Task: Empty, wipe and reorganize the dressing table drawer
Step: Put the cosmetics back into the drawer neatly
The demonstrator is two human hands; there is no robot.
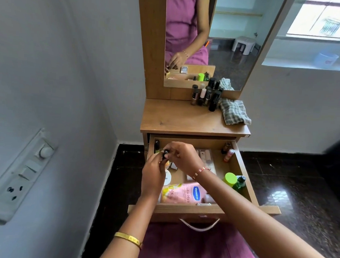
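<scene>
The wooden drawer (246, 181) of the dressing table is pulled out and holds cosmetics. Both hands meet over its far left part. My right hand (183, 157) pinches the black cap of a small bottle (166, 153), and my left hand (153, 175) grips the bottle's body from below, hiding most of it. In the drawer lie a pink Vaseline pouch (184, 193), a white round jar (167, 178), a green bottle with a lime cap (230, 179), a dark green bottle (239, 184) and a pink tube (228, 155).
On the tabletop (177, 117) stand several dark bottles (207, 96) beside a crumpled checked cloth (234, 111). A mirror (216, 39) rises behind. A grey wall with a switch panel (21, 173) is close on the left. The floor (298, 181) is dark and glossy.
</scene>
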